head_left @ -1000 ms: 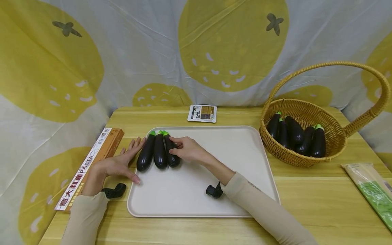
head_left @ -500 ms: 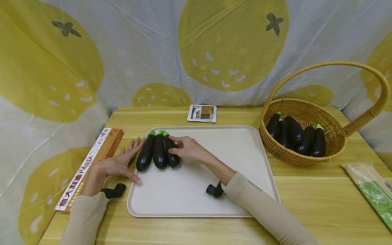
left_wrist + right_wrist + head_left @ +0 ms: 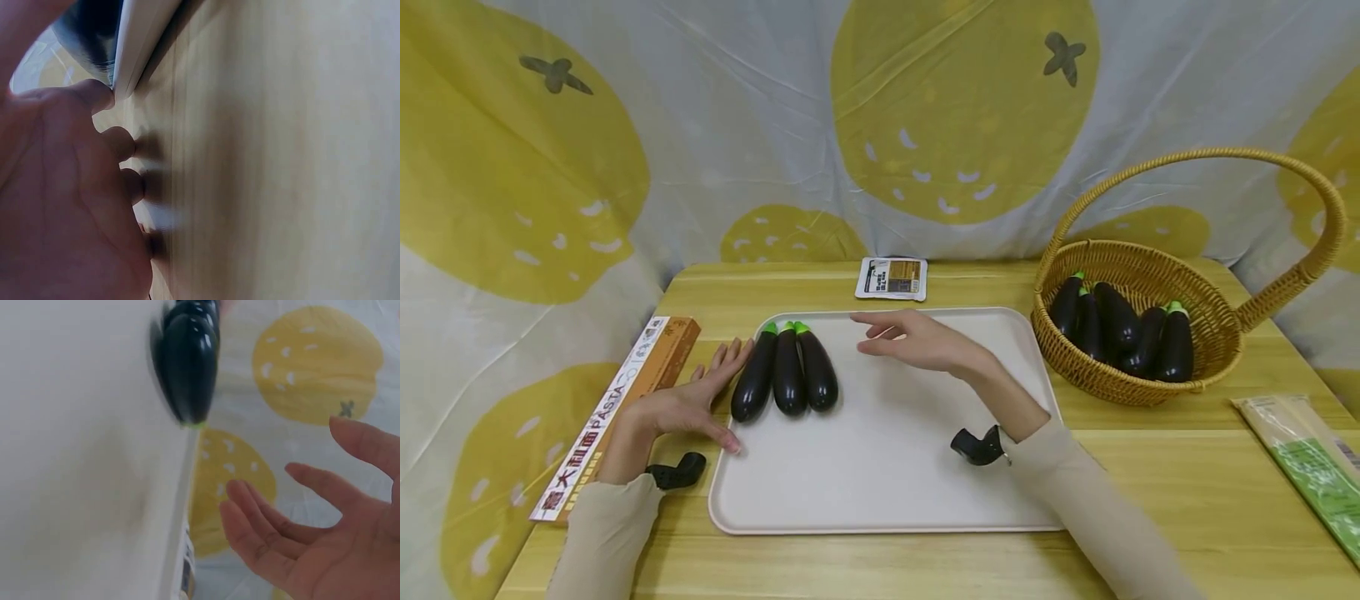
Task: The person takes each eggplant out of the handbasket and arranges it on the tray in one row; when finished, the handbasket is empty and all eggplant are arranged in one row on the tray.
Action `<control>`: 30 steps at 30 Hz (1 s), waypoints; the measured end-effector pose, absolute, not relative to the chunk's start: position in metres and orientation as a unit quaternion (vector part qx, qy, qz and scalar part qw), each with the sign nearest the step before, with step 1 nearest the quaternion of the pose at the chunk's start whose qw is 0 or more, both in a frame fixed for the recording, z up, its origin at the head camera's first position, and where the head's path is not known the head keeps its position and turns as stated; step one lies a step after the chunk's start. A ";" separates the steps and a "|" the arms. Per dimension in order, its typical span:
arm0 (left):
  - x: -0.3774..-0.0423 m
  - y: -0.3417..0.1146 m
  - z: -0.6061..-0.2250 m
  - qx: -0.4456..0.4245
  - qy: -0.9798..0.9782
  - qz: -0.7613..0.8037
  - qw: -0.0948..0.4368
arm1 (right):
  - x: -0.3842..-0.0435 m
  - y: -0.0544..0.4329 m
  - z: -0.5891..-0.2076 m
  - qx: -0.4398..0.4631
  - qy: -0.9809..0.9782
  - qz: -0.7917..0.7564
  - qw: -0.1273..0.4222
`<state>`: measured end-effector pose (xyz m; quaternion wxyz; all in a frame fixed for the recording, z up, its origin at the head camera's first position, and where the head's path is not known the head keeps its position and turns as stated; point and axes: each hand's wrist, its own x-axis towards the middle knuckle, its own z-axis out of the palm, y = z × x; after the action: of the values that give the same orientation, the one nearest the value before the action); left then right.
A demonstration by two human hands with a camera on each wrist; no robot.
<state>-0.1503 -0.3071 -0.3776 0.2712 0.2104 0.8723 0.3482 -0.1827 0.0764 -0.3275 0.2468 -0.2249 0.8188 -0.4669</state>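
Three dark eggplants with green caps lie side by side at the left end of a white tray (image 3: 887, 492): a left eggplant (image 3: 754, 377), a middle eggplant (image 3: 789, 375) and a right eggplant (image 3: 817, 371). My left hand (image 3: 688, 408) rests at the tray's left edge with fingers spread, fingertips down on the table in the left wrist view and one by the tray's rim (image 3: 140, 47). Over the tray, right of the eggplants, my right hand (image 3: 917, 340) is held up with loose fingers and nothing in it. The right wrist view shows its relaxed fingers (image 3: 269, 540) apart from an eggplant (image 3: 189, 365).
A wicker basket (image 3: 1078, 367) with a tall handle holds several eggplants at the back right. A pasta box (image 3: 617, 408) lies at the left, a small packet (image 3: 891, 278) behind the tray, and a green-and-clear packet (image 3: 1303, 467) at the right edge.
My right hand has let go of the right eggplant and moved right and up, away from it. The left hand stays in place beside the tray.
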 end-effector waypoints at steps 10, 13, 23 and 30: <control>-0.150 -0.308 -0.379 0.212 0.873 0.348 0.268 | -0.177 0.166 -0.294 -0.200 0.846 -0.436 0.232; -0.150 -0.308 -0.378 0.213 0.873 0.347 0.267 | -0.171 0.195 -0.286 -0.195 0.866 -0.410 0.209; -0.151 -0.308 -0.378 0.216 0.874 0.343 0.266 | -0.158 0.284 -0.280 -0.125 0.915 -0.360 0.132; -0.151 -0.309 -0.380 0.219 0.872 0.349 0.265 | -0.160 0.323 -0.292 -0.057 0.922 -0.360 0.128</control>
<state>-0.1509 -0.3090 -0.3796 0.2646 0.2191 0.8717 0.3494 -0.1605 0.3232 -0.2920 0.1285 -0.0571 0.9223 -0.3599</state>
